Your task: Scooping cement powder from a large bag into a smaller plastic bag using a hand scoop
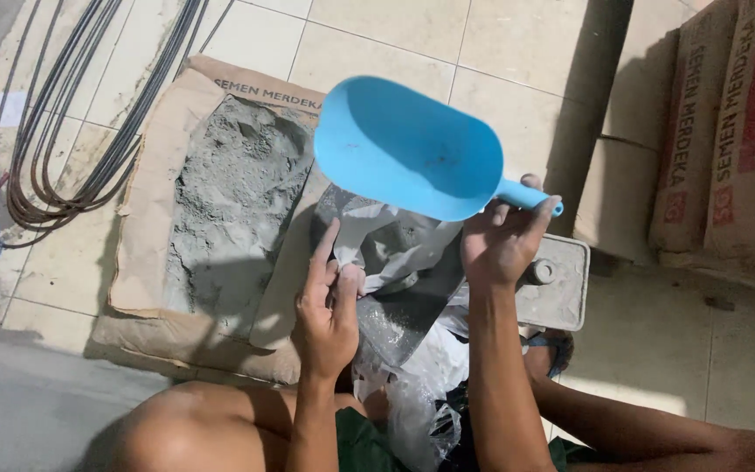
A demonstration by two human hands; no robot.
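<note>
Underfoot, pale tiled floor (500,105); torn cement sack (220,192), stacked sacks (727,131).

Pale square floor tiles (500,83) fill the ground. Dark coiled steel rods (63,149) lie at ten o'clock, stacked brown paper sacks (718,131) at two o'clock (shadowed beneath), grey concrete floor (19,411) at seven o'clock.
</note>
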